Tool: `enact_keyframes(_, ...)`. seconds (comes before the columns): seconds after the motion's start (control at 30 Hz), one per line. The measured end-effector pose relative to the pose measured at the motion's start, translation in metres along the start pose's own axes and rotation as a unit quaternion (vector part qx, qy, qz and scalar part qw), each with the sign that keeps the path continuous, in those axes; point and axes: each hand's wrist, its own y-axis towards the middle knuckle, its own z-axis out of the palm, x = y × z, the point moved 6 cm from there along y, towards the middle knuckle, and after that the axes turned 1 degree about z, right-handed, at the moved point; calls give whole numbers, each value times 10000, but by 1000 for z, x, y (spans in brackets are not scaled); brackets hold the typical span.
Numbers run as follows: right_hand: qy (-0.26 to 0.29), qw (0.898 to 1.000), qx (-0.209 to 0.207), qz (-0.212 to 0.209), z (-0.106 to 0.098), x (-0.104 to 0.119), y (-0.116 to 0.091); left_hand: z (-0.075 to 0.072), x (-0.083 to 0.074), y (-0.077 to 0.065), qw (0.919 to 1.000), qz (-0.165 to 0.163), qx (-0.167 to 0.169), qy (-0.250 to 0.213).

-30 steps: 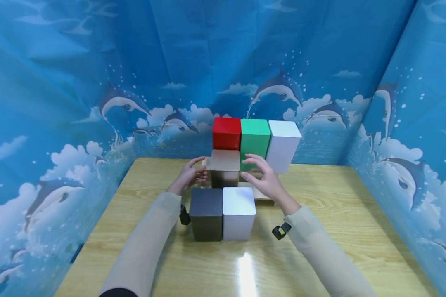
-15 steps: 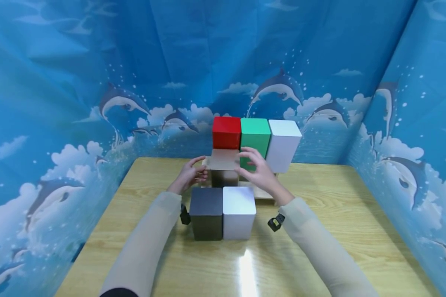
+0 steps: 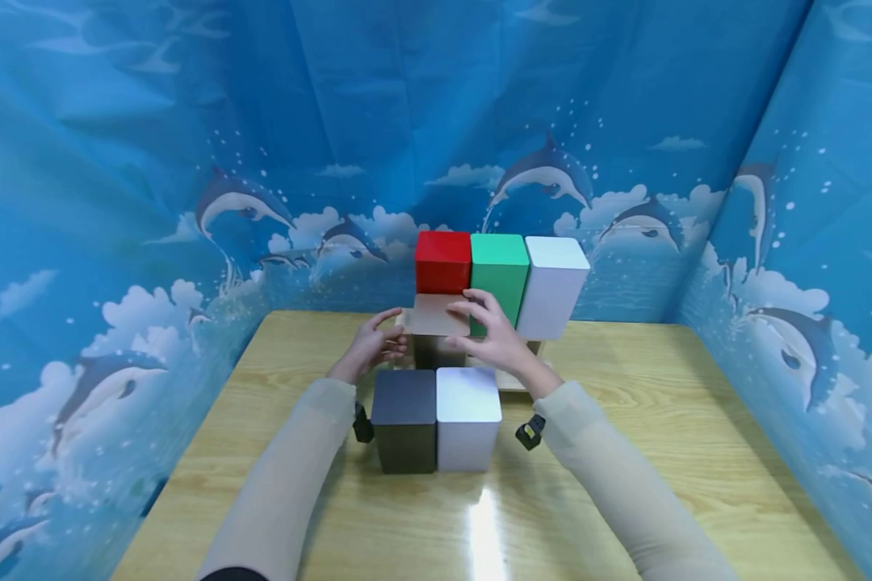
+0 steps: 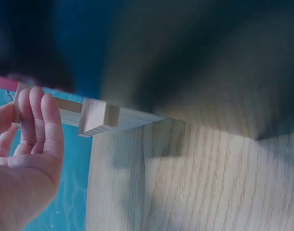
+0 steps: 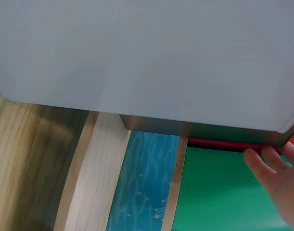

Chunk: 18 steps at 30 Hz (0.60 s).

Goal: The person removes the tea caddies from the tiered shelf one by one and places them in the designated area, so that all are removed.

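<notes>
My left hand (image 3: 371, 347) is at the left end of a pale wooden stepped stand (image 3: 505, 381); its fingers (image 4: 53, 115) are loosely curved, overlapping a wooden edge in the left wrist view. My right hand (image 3: 497, 339) arches over the right side of a shiny brown box (image 3: 436, 316), its thumb near the front and its fingertips (image 3: 459, 307) over the top. In the right wrist view its fingers (image 5: 260, 166) lie close to the face of a green box (image 5: 223, 190). A red box (image 3: 443, 262) stands directly behind the brown one.
To the right of the green box stands a tall white box (image 3: 552, 294) on the back row. In front, a black box (image 3: 404, 440) and another white box (image 3: 468, 440) stand side by side on the wooden table (image 3: 625, 428). A blue dolphin-print cloth (image 3: 436, 121) hangs behind.
My right hand has moved left from beside the green box to over the right part of the brown box. The left hand and all the boxes have stayed in place.
</notes>
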Motion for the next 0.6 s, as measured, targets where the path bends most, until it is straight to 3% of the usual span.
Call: enact_keyframes(0.6,29,9990,352,276,8,-5,-1,-1,4,3,9999,-89,-126,-16)
